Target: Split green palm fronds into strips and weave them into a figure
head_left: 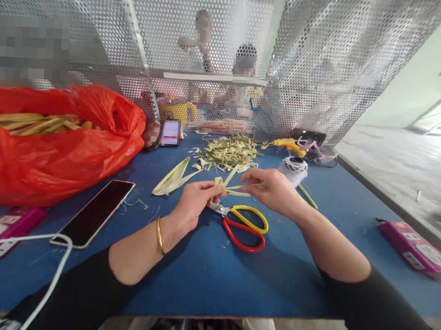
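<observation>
Between my hands is a small bundle of pale yellow-green plant strips [231, 176], folded or crossed at one end. My left hand [192, 203] pinches the folded end between thumb and fingertips. My right hand [269, 187] is closed on a thin strip that runs out to the right. Just below lie scissors [247, 228] with one yellow and one red handle, their blades partly under my left hand. A split pale husk leaf [173, 180] rests to the left. Behind my hands spreads a heap of cut plant scraps [230, 151].
A red plastic bag [76, 162] of plant stalks fills the left, near a dark phone [94, 212] and white cable [62, 265]. At right are a yellow glue gun [290, 146], white thread spool [294, 173] and magenta box [416, 246]. Perforated metal sheeting [219, 42] stands behind, people beyond it.
</observation>
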`<state>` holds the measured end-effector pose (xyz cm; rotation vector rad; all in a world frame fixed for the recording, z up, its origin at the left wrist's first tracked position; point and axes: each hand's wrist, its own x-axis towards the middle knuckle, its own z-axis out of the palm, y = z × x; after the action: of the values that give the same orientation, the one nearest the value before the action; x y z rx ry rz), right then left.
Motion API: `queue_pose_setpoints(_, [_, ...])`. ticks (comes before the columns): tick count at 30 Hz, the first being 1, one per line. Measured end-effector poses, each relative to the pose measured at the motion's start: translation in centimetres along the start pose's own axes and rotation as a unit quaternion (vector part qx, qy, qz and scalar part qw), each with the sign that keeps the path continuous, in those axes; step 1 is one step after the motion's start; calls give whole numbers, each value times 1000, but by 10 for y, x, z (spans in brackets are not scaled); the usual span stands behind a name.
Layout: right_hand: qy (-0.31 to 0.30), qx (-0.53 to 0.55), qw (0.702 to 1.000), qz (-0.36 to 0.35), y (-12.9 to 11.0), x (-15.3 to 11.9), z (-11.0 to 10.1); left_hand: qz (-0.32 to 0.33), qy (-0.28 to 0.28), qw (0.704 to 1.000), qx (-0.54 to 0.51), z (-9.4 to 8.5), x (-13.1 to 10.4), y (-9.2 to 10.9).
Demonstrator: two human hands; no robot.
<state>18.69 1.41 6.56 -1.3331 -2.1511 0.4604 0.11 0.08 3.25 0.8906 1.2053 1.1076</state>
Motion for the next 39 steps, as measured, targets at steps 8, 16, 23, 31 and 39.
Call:
queue_pose_setpoints(8, [76, 355, 931, 15, -6, 2, 22, 33, -16, 999, 19, 2, -2, -1])
queue_pose_setpoints(16, [10, 310, 948, 65, -9, 0, 22, 48, -11, 998, 25, 2, -2, -1])
queue_pose_setpoints(23, [-96, 174, 976, 86, -1, 1, 27, 80, -4, 995, 56, 2, -2, -3])
queue_pose_setpoints(31, [-83, 76, 988, 107, -7, -1, 31, 123, -21, 983, 131, -1, 1, -14])
queue_pose_setpoints(39, [11, 89, 990, 108, -14, -8, 35, 191, -9, 939, 285, -3, -5, -12])
